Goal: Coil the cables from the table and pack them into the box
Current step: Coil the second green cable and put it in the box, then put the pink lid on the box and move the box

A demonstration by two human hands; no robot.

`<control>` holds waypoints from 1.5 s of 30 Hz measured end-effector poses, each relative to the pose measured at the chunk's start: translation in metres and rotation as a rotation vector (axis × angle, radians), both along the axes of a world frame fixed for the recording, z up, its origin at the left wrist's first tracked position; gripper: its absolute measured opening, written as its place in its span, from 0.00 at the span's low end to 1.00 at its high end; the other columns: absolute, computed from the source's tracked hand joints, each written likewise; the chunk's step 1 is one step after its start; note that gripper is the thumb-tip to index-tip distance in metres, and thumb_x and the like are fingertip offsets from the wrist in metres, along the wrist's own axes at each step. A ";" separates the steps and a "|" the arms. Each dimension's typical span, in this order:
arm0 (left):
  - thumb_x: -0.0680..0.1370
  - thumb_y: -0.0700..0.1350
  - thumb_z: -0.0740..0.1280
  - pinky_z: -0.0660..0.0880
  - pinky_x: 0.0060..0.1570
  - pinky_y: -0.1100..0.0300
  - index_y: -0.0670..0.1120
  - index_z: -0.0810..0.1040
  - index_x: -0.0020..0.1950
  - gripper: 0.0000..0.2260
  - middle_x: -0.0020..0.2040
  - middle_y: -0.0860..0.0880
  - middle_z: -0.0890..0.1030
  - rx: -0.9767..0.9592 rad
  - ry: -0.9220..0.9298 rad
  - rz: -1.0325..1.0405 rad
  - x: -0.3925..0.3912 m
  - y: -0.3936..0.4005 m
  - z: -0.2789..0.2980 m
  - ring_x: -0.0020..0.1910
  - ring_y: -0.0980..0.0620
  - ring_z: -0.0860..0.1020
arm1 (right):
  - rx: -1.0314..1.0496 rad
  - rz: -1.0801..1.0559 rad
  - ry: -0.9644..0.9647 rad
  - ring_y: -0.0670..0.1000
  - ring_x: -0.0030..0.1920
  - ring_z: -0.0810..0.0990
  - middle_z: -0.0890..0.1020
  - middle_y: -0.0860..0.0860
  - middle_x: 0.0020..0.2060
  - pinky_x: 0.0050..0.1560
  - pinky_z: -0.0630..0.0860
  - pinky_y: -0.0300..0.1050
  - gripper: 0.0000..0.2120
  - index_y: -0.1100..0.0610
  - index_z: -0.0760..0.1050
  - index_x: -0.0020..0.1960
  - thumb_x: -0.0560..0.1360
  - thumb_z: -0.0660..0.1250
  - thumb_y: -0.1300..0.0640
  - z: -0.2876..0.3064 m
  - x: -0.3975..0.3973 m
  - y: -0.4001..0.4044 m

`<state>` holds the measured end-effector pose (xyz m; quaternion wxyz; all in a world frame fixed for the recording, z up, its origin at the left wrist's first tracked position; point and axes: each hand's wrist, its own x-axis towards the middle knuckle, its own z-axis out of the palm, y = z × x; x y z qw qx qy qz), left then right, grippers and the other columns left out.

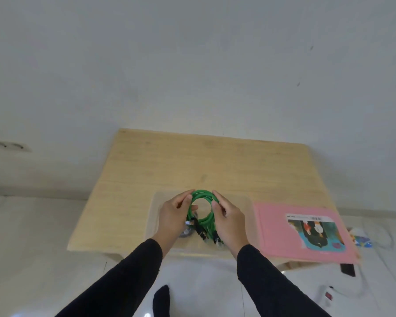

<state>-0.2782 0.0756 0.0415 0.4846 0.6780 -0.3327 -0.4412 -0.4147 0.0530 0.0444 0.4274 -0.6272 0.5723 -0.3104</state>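
Observation:
A coil of green cable point(204, 196) with dark plug ends hanging at its near side is held upright between both hands. My left hand point(174, 215) grips the coil's left side and my right hand point(229, 221) grips its right side. The coil hovers over a clear plastic box point(242, 202) that stands near the front edge of the wooden table point(192, 161). A dark round item lies in the box under my left hand, mostly hidden.
A pink lid point(274, 227) with a picture label lies on the table right of the box, overhanging the edge. On the white floor at right are a white power strip point(327, 296), a dark small object point(348, 269) and a colourful packet point(362, 240).

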 end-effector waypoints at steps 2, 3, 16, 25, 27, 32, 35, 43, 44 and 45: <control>0.79 0.43 0.61 0.72 0.43 0.73 0.50 0.80 0.58 0.11 0.50 0.54 0.83 0.063 -0.109 -0.037 0.001 0.005 -0.007 0.42 0.65 0.79 | 0.021 0.025 0.036 0.42 0.54 0.75 0.78 0.47 0.60 0.57 0.69 0.30 0.16 0.51 0.71 0.66 0.78 0.60 0.55 -0.006 -0.002 0.003; 0.79 0.43 0.61 0.70 0.46 0.71 0.50 0.80 0.58 0.11 0.53 0.53 0.83 0.098 -0.165 -0.067 0.002 0.006 -0.012 0.45 0.62 0.78 | 0.033 0.037 0.063 0.40 0.51 0.74 0.78 0.47 0.58 0.51 0.66 0.23 0.17 0.52 0.71 0.66 0.79 0.59 0.56 -0.009 -0.003 0.004; 0.80 0.46 0.58 0.71 0.56 0.57 0.43 0.72 0.66 0.17 0.56 0.46 0.78 0.207 -0.512 -0.308 -0.006 0.002 -0.023 0.54 0.49 0.75 | -0.171 0.221 0.526 0.55 0.67 0.66 0.71 0.57 0.65 0.65 0.65 0.45 0.20 0.61 0.64 0.69 0.79 0.56 0.56 -0.028 -0.010 0.007; 0.81 0.45 0.53 0.69 0.58 0.59 0.42 0.73 0.62 0.15 0.58 0.43 0.77 0.044 -0.756 -0.352 -0.009 0.016 -0.014 0.56 0.47 0.74 | -0.441 0.269 0.759 0.56 0.57 0.79 0.82 0.54 0.52 0.55 0.78 0.47 0.20 0.61 0.75 0.56 0.74 0.51 0.53 -0.016 -0.019 0.022; 0.81 0.47 0.53 0.69 0.57 0.59 0.43 0.73 0.63 0.16 0.59 0.44 0.77 0.019 -0.769 -0.349 -0.005 0.010 -0.009 0.57 0.47 0.74 | -0.418 0.255 0.788 0.55 0.57 0.80 0.83 0.53 0.52 0.55 0.78 0.47 0.21 0.61 0.77 0.56 0.74 0.51 0.53 -0.010 -0.022 0.021; 0.81 0.46 0.54 0.68 0.59 0.60 0.42 0.72 0.64 0.16 0.61 0.44 0.76 -0.167 -0.860 -0.368 -0.018 -0.008 0.015 0.61 0.47 0.73 | -0.478 0.252 0.747 0.57 0.60 0.78 0.81 0.56 0.54 0.58 0.77 0.50 0.19 0.64 0.74 0.59 0.76 0.53 0.55 -0.005 -0.039 0.015; 0.81 0.46 0.56 0.69 0.60 0.59 0.41 0.72 0.64 0.15 0.61 0.43 0.76 -0.272 -0.876 -0.418 -0.050 -0.018 0.027 0.61 0.46 0.73 | -0.486 0.183 0.742 0.57 0.59 0.78 0.82 0.57 0.54 0.58 0.76 0.48 0.19 0.64 0.75 0.58 0.75 0.54 0.54 0.006 -0.063 0.008; 0.80 0.42 0.58 0.65 0.63 0.59 0.39 0.71 0.65 0.15 0.63 0.41 0.74 -0.311 -0.832 -0.520 -0.181 -0.032 0.019 0.64 0.45 0.71 | -0.419 0.034 0.734 0.57 0.57 0.78 0.79 0.58 0.55 0.55 0.77 0.48 0.21 0.64 0.73 0.60 0.74 0.53 0.53 0.001 -0.188 -0.014; 0.80 0.43 0.57 0.65 0.64 0.59 0.40 0.70 0.66 0.16 0.64 0.42 0.73 -0.255 -0.809 -0.507 -0.195 -0.034 0.012 0.65 0.46 0.70 | -0.406 0.020 0.725 0.56 0.57 0.78 0.79 0.58 0.56 0.56 0.76 0.48 0.21 0.64 0.73 0.60 0.75 0.53 0.54 -0.004 -0.206 -0.016; 0.80 0.44 0.57 0.64 0.65 0.60 0.41 0.68 0.67 0.16 0.66 0.43 0.72 -0.196 -0.790 -0.493 -0.208 -0.035 0.004 0.66 0.47 0.69 | -0.397 0.009 0.717 0.56 0.58 0.78 0.79 0.58 0.56 0.58 0.77 0.49 0.21 0.64 0.73 0.61 0.75 0.53 0.54 -0.010 -0.223 -0.017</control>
